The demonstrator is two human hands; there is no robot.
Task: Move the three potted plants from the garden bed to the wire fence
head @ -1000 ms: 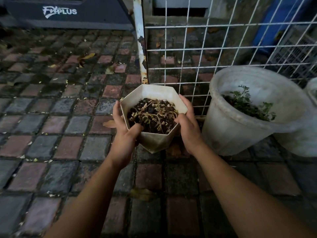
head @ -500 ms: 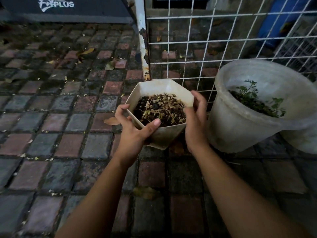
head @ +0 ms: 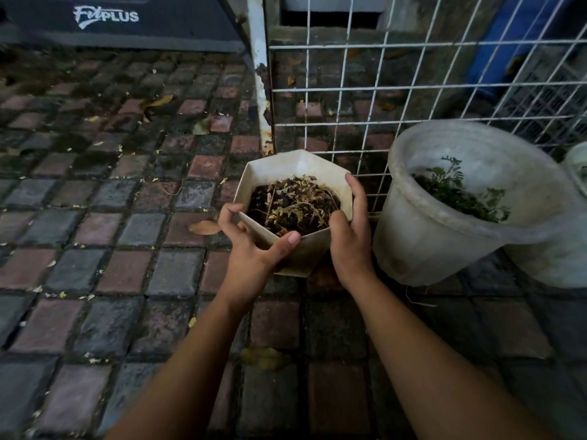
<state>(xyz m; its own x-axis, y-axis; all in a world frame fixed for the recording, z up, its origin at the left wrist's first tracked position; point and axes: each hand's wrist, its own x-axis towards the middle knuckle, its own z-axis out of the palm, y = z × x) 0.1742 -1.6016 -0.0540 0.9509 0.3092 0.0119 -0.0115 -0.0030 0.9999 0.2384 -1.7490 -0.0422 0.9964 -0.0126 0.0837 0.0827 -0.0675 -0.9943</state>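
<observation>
Gripping hex pot (head: 295, 163): left hand (head: 251, 249) on front rim, right hand (head: 349, 242) round side. Pot's edged right twd round pot (head: 428, 242) at wire fence (head: 349, 90). Set-down prob. next.

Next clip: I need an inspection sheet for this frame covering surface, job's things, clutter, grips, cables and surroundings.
Surface: red and grey brick paving.
Job's things: cream hexagonal pot of dried plant, held close to the white wire fence; round white plastic pot with green plant to its right; third pot only partly in view at the far right.
Clutter: dry brown leaf beside the held pot.
Grips: left hand and right hand grip the hexagonal pot's sides, thumbs over its rim.
Cables: nothing seen.
Surroundings: rusty white post; dark board; blue object behind the fence.
</observation>
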